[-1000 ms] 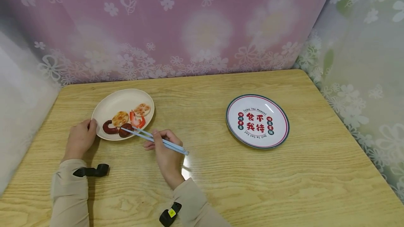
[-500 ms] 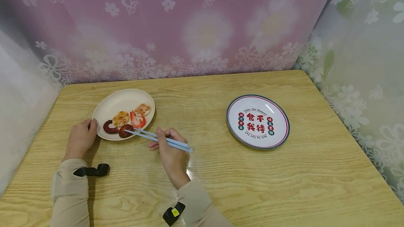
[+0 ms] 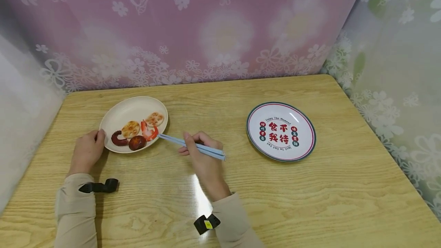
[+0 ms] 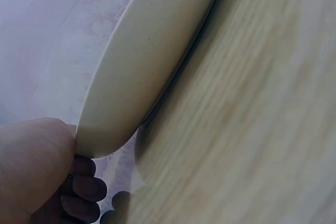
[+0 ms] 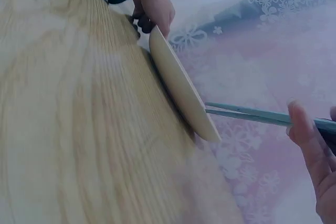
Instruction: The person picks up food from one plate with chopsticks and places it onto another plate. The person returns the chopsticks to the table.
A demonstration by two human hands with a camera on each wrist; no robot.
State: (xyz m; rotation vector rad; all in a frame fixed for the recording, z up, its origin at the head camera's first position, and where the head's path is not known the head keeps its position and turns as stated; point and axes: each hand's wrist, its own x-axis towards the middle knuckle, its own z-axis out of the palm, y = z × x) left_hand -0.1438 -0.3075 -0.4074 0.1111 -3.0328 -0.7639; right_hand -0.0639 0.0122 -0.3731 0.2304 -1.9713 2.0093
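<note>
In the head view, my left hand (image 3: 87, 152) pinches the left rim of a cream plate (image 3: 129, 106); the left wrist view shows the thumb at the plate's edge and fingers curled below. On the plate lie a brown mushroom cap (image 3: 137, 143), a curled octopus tentacle (image 3: 118, 138), a red and white shrimp (image 3: 149, 130), and two lotus root slices, one nearer (image 3: 131, 129) and one farther (image 3: 154, 119). My right hand (image 3: 204, 160) holds light blue chopsticks (image 3: 193, 144), their tips close together near the shrimp and the plate's right rim. Whether they touch it, I cannot tell.
A white plate (image 3: 255, 125) with a dark green rim and red lettering sits right of the hands on the wooden table (image 3: 275, 202). A pink flowered curtain (image 3: 224, 30) hangs behind the table, with pale curtains at both sides.
My right hand has moved to the right. The chopstick tips have left the mushroom cap, which stays on the plate, and are now at the right rim. My left hand keeps its place.
</note>
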